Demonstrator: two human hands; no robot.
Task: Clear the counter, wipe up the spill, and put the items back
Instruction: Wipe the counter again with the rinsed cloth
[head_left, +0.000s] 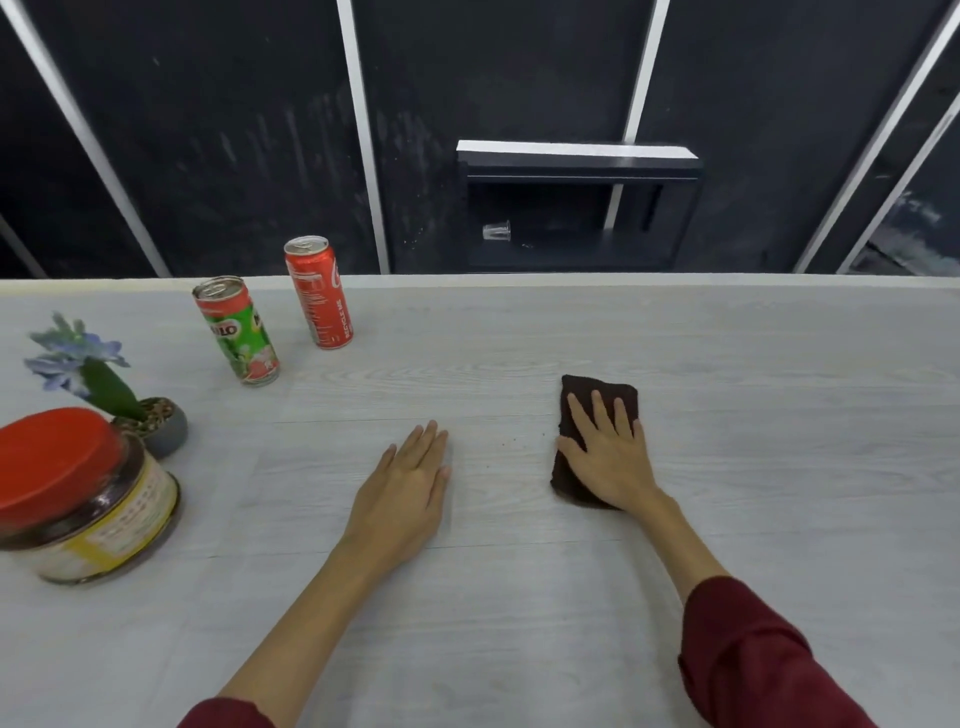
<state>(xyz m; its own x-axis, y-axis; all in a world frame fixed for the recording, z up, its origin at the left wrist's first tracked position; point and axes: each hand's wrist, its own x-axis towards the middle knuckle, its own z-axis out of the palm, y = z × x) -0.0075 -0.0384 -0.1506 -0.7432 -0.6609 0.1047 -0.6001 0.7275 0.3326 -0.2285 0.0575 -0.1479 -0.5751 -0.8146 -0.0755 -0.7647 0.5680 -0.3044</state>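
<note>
R hand (608, 457) lies flat w/ fingers spread on the dark brown cloth (597, 410), pressing it to the pale wood counter (519, 597). L hand (410, 478) rests open, palm down, holding nothing. Few dark crumbs (506, 442) btw the hands. Far left: two cans (244, 338), red-lid jar (83, 499), small plant pot (156, 426).

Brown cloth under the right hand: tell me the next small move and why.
Probably slide the brown cloth leftward across the counter. The right hand lies flat on it, and a few dark specks sit on the surface between it and the left hand, which rests open on the counter. The cans and jar stand far left, out of the way.
</note>
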